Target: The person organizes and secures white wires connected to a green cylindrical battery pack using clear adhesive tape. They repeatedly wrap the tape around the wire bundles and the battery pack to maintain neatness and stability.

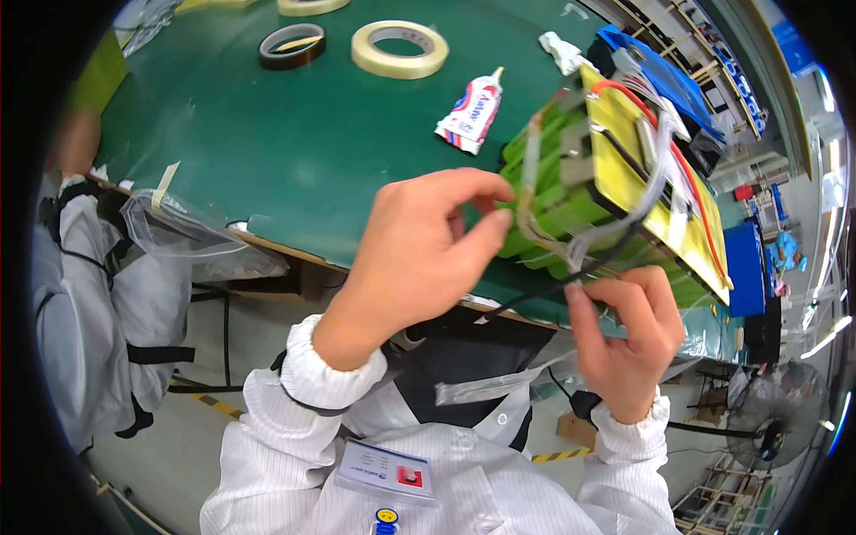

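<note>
Nearest the lens, white pin-striped work coat (535,490) with a clear-sleeved badge (383,475) at the chest. Beyond, right of middle, by the near edge of the glossy green tabletop (276,125): tilted block of green cylindrical cells faced with a yellow board (620,183). Left hand (419,236) now, thumb and forefinger almost together, right up at the cells beside a pale translucent loop (532,152); gripping or merely touching, cannot tell. Over to the right hand (633,334): fingers curled, thumb and forefinger at the lower end of the grey-white wire bundle (661,165), beside a thin black cable (526,300); pinched firmly or not, cannot tell. Trouble spots, by judgement: a hard tug on those wires, straining a joint at the board; a cuff catching the trailing cable; a careless shove, tipping the block off the edge. Worth watching too, bright red wire (637,101) arching over the board, easily snagged by a stray finger. Beyond the left hand, white, red and blue squeeze tube (473,111).
</note>
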Motion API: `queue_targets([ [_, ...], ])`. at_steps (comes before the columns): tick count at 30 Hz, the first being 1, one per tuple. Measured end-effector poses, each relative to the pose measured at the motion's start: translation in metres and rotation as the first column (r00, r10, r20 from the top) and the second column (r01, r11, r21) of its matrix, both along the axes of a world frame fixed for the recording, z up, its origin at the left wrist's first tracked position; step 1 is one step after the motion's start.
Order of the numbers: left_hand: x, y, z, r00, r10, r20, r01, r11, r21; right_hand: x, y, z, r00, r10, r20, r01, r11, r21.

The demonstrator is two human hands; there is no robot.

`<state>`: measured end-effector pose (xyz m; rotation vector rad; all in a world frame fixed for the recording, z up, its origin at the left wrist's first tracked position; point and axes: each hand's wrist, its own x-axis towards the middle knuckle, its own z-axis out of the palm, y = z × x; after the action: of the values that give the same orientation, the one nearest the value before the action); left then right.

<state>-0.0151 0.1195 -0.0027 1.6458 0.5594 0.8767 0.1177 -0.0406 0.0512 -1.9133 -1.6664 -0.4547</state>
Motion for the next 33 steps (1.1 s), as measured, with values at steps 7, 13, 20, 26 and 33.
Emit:
queue_targets([
  [7, 0.007, 0.012, -0.016, 0.992, -0.033, 0.119, 0.017, 0.991, 0.134, -0.018, -0.003, 0.001, 0.982, -0.172, -0.081, 0.160, 0.976, -0.145],
  [13, 0.011, 0.019, -0.008, 0.979, -0.099, 0.178, 0.102, 0.995, -0.007, -0.027, -0.003, -0.002, 0.924, -0.306, -0.231, 0.313, 0.950, -0.007],
  [20, 0.012, 0.015, -0.021, 0.961, -0.126, 0.248, 0.145, 0.988, -0.057, -0.022, -0.004, 0.018, 0.942, -0.305, -0.140, 0.262, 0.930, -0.259],
  [26, 0.017, 0.013, -0.018, 0.975, -0.052, 0.217, 0.069, 0.995, -0.071, -0.021, 0.005, 0.022, 0.957, -0.277, -0.086, 0.241, 0.923, -0.300],
  [33, 0.022, 0.012, -0.016, 0.988, -0.013, 0.156, 0.023, 0.998, -0.063, -0.015, 0.000, 0.013, 0.957, -0.279, -0.081, 0.252, 0.936, -0.246],
])
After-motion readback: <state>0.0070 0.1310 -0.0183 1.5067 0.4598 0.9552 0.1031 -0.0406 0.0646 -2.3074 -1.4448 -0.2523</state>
